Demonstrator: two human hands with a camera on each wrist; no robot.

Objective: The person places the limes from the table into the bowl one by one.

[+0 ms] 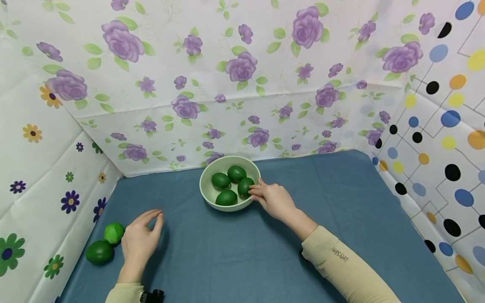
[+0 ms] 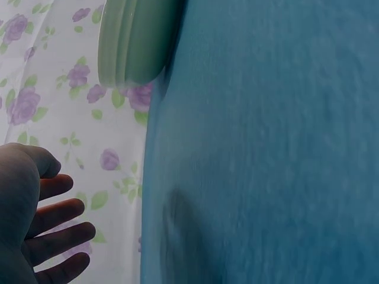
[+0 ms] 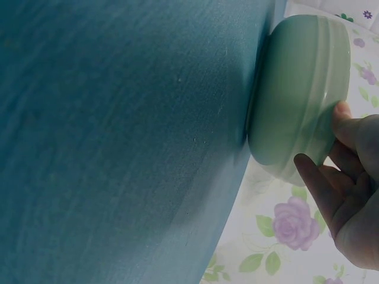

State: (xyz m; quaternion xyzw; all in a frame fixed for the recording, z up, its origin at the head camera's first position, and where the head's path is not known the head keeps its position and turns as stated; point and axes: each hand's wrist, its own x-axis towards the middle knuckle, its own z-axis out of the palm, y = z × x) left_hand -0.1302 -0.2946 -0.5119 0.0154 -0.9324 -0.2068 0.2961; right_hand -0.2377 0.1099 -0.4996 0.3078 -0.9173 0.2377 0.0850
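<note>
A pale green bowl [image 1: 205,194] stands near the far edge of the blue cloth with several dark green limes [image 1: 226,198] inside. My right hand [image 1: 275,201] is at the bowl's right rim, its fingertips overlapping the rightmost lime [image 1: 245,186]. In the right wrist view the right hand [image 3: 358,189] has its fingers spread, one fingertip outside the bowl wall [image 3: 296,100]. Low on the left, my left hand [image 1: 141,237] hovers over the cloth with nothing in its relaxed fingers. Just left of it lie a bright green lime [image 1: 114,233] and a darker lime [image 1: 100,252], side by side.
Blue cloth [image 1: 227,256] covers the table. A floral sheet [image 1: 242,105] hangs right behind the bowl. Patterned sheets stand along the left side [image 1: 45,176] and the right side [image 1: 428,160].
</note>
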